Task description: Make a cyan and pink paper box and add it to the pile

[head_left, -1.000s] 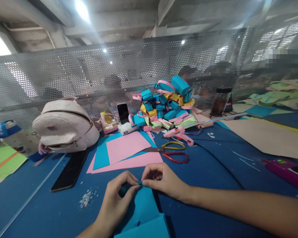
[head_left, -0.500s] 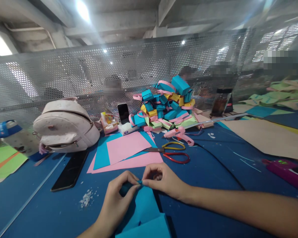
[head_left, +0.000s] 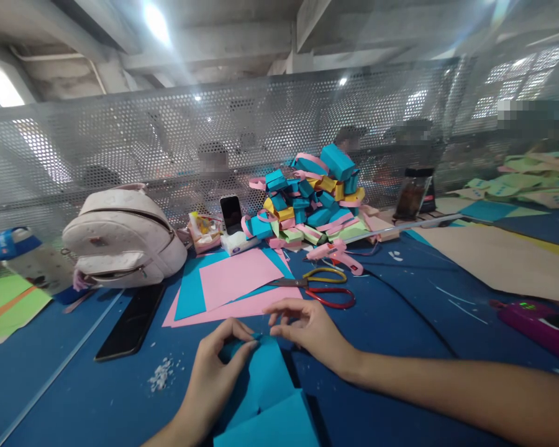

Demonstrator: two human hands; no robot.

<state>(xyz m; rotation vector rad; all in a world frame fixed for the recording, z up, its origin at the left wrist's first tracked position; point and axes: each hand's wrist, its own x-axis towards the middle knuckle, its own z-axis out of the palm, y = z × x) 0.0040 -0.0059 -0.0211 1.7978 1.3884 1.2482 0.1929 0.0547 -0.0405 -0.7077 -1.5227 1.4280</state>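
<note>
A folded piece of blue paper (head_left: 270, 379) lies in front of me at the bottom of the head view. My left hand (head_left: 221, 366) pinches its far corner between thumb and fingers. Just to the right of that corner is my right hand (head_left: 302, 326), apart from the paper, its thumb and fingers parted with nothing visible between them. Beyond my hands lie sheets of pink paper (head_left: 237, 276) and blue paper (head_left: 186, 292). Scissors (head_left: 317, 285) with one yellow and one red handle rest partly on the sheets. A pink glue gun (head_left: 338, 253) lies behind them.
A pile of folded paper pieces (head_left: 312, 202) stands at the back before a perforated metal screen (head_left: 177, 136). To the left are a pale backpack (head_left: 125, 239), a black phone (head_left: 130, 323) and a bottle (head_left: 32, 264). The glue gun's cord (head_left: 412, 307) crosses the right side.
My right hand has let go of the blue paper's corner and moved slightly up and right, its fingers parting. My left hand keeps its pinch.
</note>
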